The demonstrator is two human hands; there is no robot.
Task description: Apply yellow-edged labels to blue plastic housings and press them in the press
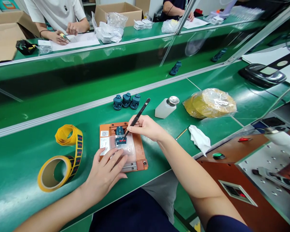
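Black tweezers [140, 112] are pinched in my right hand [146, 127], tips pointing down at a dark label [121, 140] with red lettering. That label sits at a teal plastic part [120, 130] in an orange-brown fixture [140, 151]; whether it is stuck down I cannot tell. My left hand [108, 169] lies with fingers spread on the clear plate [131, 145] over the fixture. Left of it, a roll of labels [42, 175] on yellow backing unwinds into a looped strip [79, 141]. Behind the fixture stand three teal parts [126, 100].
A white pump bottle [164, 109], plastic-wrapped yellow rolls [210, 103], a thin stick [181, 133] and a white tissue [200, 138] lie to the right. Beyond the metal rail, teal parts [175, 68] sit on the green belt [135, 74]. Two people work across it.
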